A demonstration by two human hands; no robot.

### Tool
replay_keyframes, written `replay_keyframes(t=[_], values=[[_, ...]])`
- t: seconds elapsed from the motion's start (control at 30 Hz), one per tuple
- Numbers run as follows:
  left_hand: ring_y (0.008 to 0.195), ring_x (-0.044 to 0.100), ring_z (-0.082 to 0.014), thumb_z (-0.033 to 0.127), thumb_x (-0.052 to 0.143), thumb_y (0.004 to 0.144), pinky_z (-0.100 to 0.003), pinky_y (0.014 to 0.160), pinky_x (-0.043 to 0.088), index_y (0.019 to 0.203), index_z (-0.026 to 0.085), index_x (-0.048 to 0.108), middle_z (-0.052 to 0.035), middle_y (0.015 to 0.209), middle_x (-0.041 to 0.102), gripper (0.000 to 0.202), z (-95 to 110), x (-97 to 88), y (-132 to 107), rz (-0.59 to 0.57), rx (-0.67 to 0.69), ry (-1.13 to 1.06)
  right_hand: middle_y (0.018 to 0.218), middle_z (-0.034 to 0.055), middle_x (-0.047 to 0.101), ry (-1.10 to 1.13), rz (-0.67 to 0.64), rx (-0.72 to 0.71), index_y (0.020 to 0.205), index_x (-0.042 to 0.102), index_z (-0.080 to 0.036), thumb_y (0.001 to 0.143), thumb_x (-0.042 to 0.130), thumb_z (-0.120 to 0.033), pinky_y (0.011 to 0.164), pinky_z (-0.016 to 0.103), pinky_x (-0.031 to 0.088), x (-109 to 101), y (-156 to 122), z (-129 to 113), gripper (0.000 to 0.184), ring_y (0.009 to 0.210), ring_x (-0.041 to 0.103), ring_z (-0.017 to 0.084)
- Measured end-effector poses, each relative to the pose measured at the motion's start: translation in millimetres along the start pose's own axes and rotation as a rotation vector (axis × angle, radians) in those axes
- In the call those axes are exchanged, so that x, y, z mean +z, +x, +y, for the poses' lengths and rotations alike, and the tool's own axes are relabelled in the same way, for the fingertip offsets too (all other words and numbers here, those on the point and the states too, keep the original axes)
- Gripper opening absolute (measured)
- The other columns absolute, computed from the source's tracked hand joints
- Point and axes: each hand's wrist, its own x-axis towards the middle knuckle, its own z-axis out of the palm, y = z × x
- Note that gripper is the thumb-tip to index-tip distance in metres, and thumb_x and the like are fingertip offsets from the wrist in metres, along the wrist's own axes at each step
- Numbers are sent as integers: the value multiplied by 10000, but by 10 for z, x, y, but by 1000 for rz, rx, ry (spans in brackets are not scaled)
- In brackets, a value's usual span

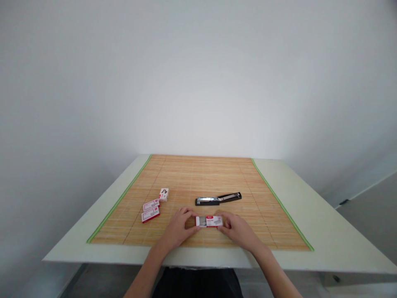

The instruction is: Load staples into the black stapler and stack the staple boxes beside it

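Note:
Between my two hands lies a small red and white staple box (pixel 213 221), its inner tray slid partly out to the left with grey staples showing. My left hand (pixel 179 227) pinches the tray end between thumb and fingers. At the other end, my right hand (pixel 237 229) grips the sleeve the same way. Just beyond the box, an opened-out black stapler (pixel 218 199) rests on the bamboo mat (pixel 192 174), its metal magazine exposed.
Left of my hands are two flat red and white boxes (pixel 150 214) and a smaller white box (pixel 163 194) touching them. The green-edged mat covers the middle of a white table (pixel 335 231). A white wall (pixel 198 82) stands behind the table.

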Motion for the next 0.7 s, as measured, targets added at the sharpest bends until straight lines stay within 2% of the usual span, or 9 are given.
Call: replay_keyframes(t=[0.13,0.2,0.3,0.4,0.5,0.6,0.7], values=[[1166,566,-262,380,745,864,-404,1021,436,1146,303,708,-38,1221,636,295,5,26,-10,13,11,25,687,-21,633,-28,9,-1,1273,693,-284,860,690,-347,590,258,327,-99,-23,39,419,630,565,170],[1158,569,-260,389,754,860,-400,1010,436,1142,307,705,-33,1221,639,298,14,37,-13,20,8,28,694,-16,644,-31,35,-16,1274,698,-285,868,690,-374,587,261,333,-121,1,-36,416,630,571,174],[1143,574,-260,406,751,864,-394,989,440,1140,308,704,-30,1209,645,297,21,43,-15,29,11,35,747,1,703,-84,24,-100,1171,756,-320,916,645,-361,602,270,346,-124,115,-249,281,664,609,181],[1142,574,-262,410,747,867,-394,986,438,1142,309,702,-29,1204,647,296,13,45,-17,35,25,36,837,12,771,-256,-75,-207,1019,805,-340,908,651,-275,655,279,373,-127,295,-469,201,759,670,200],[1149,570,-268,396,763,853,-400,983,438,1143,314,702,-31,1205,645,308,-10,54,-16,33,21,24,888,35,796,-477,-189,-290,979,816,-328,879,670,-235,721,280,414,-159,467,-631,200,840,705,222],[1140,574,-273,386,785,832,-406,974,441,1147,325,700,-30,1208,643,332,-32,68,-16,34,4,16,897,62,796,-662,-298,-372,966,813,-290,885,676,-298,777,294,451,-197,576,-756,160,872,720,240],[1150,572,-277,384,793,823,-412,984,437,1149,331,700,-26,1231,639,343,-40,78,-16,40,6,6,904,96,789,-773,-348,-419,935,806,-235,899,667,-369,788,305,474,-194,625,-860,196,872,728,257]])
